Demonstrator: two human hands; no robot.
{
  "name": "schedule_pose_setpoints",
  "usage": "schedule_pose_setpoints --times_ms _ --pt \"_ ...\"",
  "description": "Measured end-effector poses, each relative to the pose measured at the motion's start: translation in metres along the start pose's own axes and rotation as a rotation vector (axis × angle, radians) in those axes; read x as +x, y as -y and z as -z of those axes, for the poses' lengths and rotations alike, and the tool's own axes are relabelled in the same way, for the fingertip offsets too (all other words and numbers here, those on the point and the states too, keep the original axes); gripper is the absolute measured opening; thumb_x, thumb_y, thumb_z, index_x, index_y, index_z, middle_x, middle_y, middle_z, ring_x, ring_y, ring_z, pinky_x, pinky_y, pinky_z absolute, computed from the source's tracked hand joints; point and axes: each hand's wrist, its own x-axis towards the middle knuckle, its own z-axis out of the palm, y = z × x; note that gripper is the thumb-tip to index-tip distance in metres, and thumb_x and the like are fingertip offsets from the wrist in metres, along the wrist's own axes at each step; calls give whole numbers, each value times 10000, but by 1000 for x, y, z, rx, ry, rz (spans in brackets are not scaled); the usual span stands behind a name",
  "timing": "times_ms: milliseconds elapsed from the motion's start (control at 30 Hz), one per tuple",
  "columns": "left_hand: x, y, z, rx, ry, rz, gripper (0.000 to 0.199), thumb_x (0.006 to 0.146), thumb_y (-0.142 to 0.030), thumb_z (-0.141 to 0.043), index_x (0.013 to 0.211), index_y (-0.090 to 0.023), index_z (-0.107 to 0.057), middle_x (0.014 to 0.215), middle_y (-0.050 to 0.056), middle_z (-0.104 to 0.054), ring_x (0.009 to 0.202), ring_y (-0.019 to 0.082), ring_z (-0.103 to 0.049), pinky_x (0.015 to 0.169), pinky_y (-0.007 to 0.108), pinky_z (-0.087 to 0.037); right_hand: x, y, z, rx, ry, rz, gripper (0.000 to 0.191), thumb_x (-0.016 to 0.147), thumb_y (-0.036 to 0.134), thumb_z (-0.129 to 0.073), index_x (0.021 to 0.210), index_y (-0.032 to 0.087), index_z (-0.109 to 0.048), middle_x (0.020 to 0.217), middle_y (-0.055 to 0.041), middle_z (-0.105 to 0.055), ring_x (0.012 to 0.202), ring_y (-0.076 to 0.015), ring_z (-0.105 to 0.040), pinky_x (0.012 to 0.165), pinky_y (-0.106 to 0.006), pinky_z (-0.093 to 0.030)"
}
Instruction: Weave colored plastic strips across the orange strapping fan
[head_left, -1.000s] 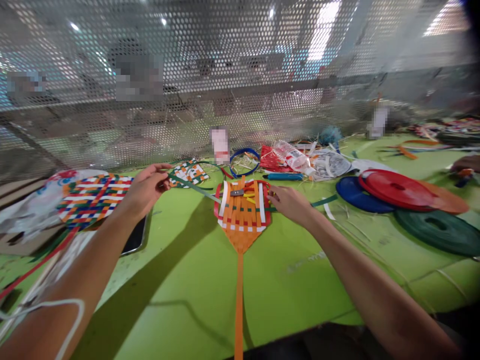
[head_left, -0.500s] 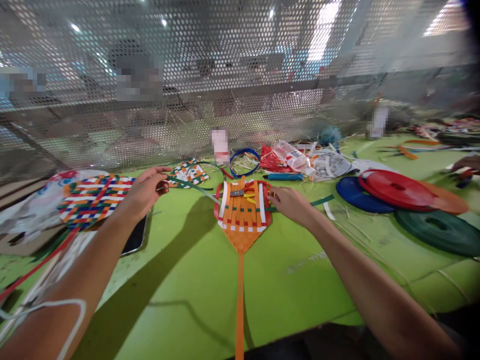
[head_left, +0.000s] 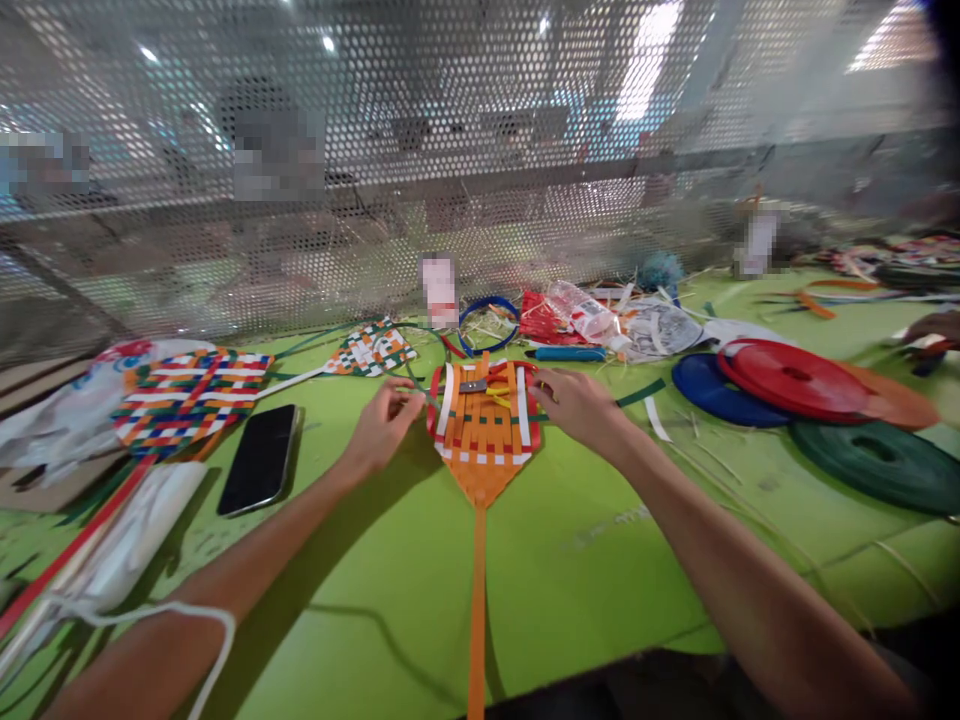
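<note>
In front of me on the table lies a woven orange fan-shaped piece, with white and red strips at its sides and a long orange strap running down toward me. Scissors with red handles and a small yellow-handled tool rest on its weave. My left hand pinches a green strip beside the left edge, fingers closed. At the right edge, my right hand has thumb and fingers closed on the border. The green strip's other end sticks out beyond that hand.
Strap coils in blue, red, orange and green lie to the right. At left are a phone and a multicoloured woven piece. Behind are a blue cutter, plastic bags and perforated mesh. Another person's hand shows far right.
My left hand has come right and toward me along the green strip, from out left to near the weave's left edge. The phone is now uncovered. My right hand has stayed at the right edge.
</note>
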Motion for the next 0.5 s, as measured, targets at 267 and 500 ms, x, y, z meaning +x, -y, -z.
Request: schedule_pose_setpoints --times_ms 267,500 --pt "-9 6 -13 366 78 -45 349 881 -508 -652 998 -195 -753 919 101 -770 798 287 -704 737 422 -556 -7 9 2 77 49 71 241 1035 374 -528 1022 231 -722 981 -73 -759 811 -213 -677 648 -300 -418" --pt "-8 9 -16 388 98 -139 315 893 -423 -648 1098 -221 -776 1269 94 -741 1103 314 -692 1029 467 -516 -9 8 5 53 148 61 228 987 440 -621 993 242 -732 949 -58 -754 786 -220 -680 635 -307 -415"
